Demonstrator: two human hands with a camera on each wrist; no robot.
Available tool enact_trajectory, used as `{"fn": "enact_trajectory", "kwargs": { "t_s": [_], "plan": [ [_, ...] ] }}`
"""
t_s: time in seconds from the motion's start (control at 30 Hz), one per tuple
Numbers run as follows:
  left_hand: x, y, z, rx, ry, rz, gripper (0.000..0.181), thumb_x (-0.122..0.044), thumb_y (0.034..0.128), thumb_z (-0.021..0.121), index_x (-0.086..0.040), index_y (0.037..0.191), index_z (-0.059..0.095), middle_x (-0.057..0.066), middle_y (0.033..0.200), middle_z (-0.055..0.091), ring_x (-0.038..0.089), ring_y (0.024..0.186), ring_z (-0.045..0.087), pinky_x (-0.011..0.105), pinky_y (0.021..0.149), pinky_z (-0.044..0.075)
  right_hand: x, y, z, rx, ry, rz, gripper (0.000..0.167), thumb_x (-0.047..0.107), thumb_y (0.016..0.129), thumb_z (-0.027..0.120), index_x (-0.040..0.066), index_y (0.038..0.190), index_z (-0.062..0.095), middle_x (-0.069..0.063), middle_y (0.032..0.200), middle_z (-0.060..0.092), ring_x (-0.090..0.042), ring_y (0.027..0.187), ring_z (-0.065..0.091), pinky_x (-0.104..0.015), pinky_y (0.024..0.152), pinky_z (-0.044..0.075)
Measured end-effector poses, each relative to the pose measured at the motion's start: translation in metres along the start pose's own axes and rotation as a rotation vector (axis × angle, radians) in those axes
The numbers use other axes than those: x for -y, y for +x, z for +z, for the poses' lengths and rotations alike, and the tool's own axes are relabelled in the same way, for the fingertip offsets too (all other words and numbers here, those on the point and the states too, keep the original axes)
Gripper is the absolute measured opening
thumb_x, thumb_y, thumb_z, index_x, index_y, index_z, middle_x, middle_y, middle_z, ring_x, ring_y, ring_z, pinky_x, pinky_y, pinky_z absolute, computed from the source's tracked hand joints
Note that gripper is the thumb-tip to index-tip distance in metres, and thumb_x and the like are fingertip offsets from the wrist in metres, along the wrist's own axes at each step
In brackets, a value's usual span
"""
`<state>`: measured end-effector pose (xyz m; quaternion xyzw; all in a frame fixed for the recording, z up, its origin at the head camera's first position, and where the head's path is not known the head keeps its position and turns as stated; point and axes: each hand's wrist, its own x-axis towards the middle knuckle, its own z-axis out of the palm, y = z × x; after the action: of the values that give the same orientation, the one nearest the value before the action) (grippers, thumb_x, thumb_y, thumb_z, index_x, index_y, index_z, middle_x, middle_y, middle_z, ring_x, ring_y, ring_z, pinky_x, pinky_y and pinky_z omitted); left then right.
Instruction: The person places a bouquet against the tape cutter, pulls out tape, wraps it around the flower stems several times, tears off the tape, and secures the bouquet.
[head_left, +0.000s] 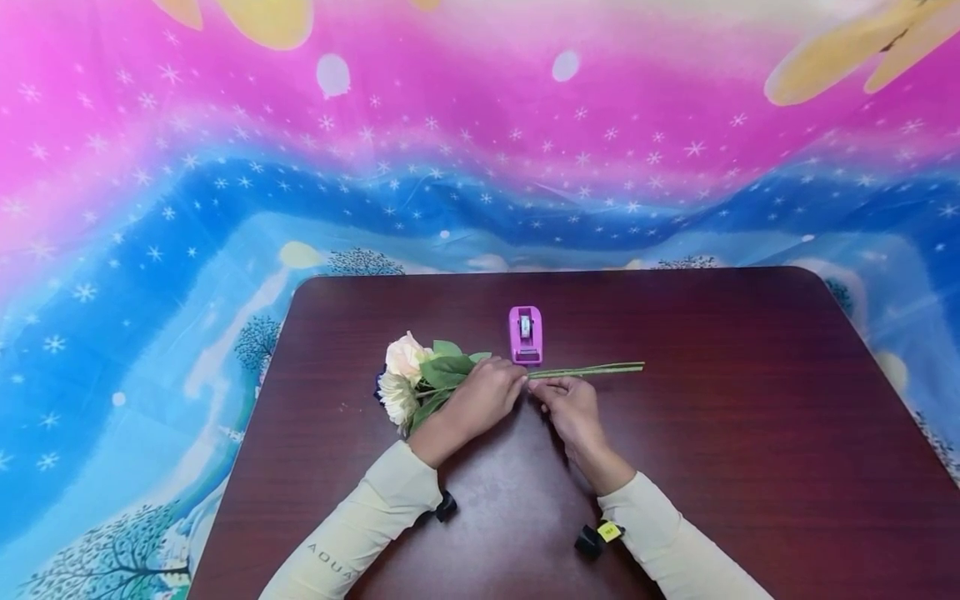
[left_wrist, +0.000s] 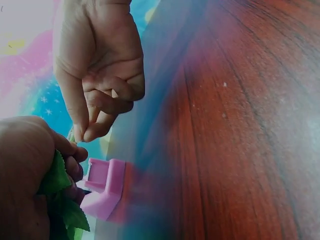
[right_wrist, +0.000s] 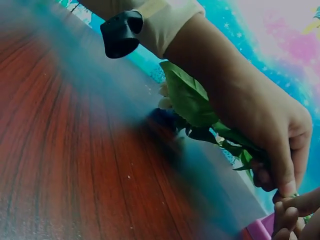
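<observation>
my left hand (head_left: 486, 392) grips the bouquet (head_left: 447, 369) near its leaves, over the bench (head_left: 712, 467); my right hand (head_left: 576, 410) pinches at the stems (head_left: 592, 369) alongside. it's probably light, stems springy, petals crushable, so stems are the place to hold. my fingers hide the pinched spot; the dark bloom (head_left: 378, 384) is mostly covered.

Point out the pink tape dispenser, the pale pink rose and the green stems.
Pink tape dispenser (head_left: 526, 342), head view: middle of its body.
Pale pink rose (head_left: 407, 358), head view: its petals.
Green stems (head_left: 588, 369), head view: midway along the bare stretch.
</observation>
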<state>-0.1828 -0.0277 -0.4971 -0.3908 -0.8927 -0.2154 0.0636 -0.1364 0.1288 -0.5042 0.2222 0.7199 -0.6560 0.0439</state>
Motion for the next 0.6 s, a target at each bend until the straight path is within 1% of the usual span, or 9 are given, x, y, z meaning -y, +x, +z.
{"fn": "enact_trajectory", "kwargs": {
  "t_s": [0.1,0.2,0.3,0.43,0.53,0.6],
  "plan": [
    [-0.0015,0.0018,-0.0021,0.013,-0.014,-0.021,0.018,-0.015,0.1025,0.059,-0.008,0.095,0.073,0.003,0.088,0.074,0.021,0.084,0.067,0.037,0.087,0.053,-0.0008,0.0,0.0017,-0.006,0.031,-0.015,0.03,0.012,0.093,0.074,-0.007,0.112,0.06,0.004,0.075,0.072,-0.001,0.06,0.052,-0.017,0.055,0.04],
    [-0.0022,0.0034,-0.0035,0.031,-0.025,-0.039,0.019,-0.015,0.1029,0.059,-0.008,0.094,0.074,0.003,0.088,0.074,0.02,0.083,0.068,0.038,0.087,0.053,-0.0014,0.0002,0.0021,-0.007,0.045,-0.023,0.035,0.012,0.094,0.074,-0.003,0.117,0.052,0.005,0.076,0.073,0.001,0.061,0.048,-0.017,0.056,0.037],
    [-0.0024,0.0047,-0.004,0.045,-0.036,-0.053,0.019,-0.015,0.103,0.059,-0.008,0.095,0.074,0.003,0.088,0.074,0.02,0.083,0.068,0.038,0.086,0.054,-0.0015,0.0004,0.0026,0.0,0.067,-0.024,0.034,0.011,0.095,0.073,-0.003,0.118,0.051,0.007,0.076,0.071,0.001,0.06,0.044,-0.017,0.055,0.034],
    [-0.0022,0.0062,-0.0036,0.049,-0.054,-0.064,0.019,-0.014,0.1028,0.059,-0.008,0.095,0.075,0.004,0.088,0.074,0.021,0.082,0.069,0.037,0.083,0.055,-0.0018,0.0014,0.0045,0.009,0.118,-0.025,0.029,0.007,0.097,0.069,-0.002,0.117,0.051,0.008,0.078,0.069,-0.001,0.062,0.045,-0.017,0.056,0.034],
    [-0.002,0.0067,-0.0037,0.053,-0.071,-0.072,0.02,-0.013,0.1026,0.059,-0.007,0.092,0.074,0.004,0.087,0.074,0.021,0.081,0.068,0.037,0.08,0.056,-0.002,0.0021,0.006,0.013,0.136,-0.035,0.026,0.004,0.097,0.067,-0.003,0.116,0.05,0.005,0.08,0.068,-0.001,0.065,0.048,-0.017,0.058,0.036],
    [-0.0021,0.0069,-0.0045,0.055,-0.079,-0.076,0.021,-0.013,0.1026,0.059,-0.007,0.09,0.074,0.004,0.086,0.073,0.022,0.08,0.068,0.037,0.08,0.055,-0.0021,0.0026,0.007,0.011,0.144,-0.039,0.025,0.001,0.096,0.066,-0.003,0.116,0.051,0.005,0.082,0.068,-0.001,0.068,0.051,-0.017,0.061,0.04]
  ]
}}
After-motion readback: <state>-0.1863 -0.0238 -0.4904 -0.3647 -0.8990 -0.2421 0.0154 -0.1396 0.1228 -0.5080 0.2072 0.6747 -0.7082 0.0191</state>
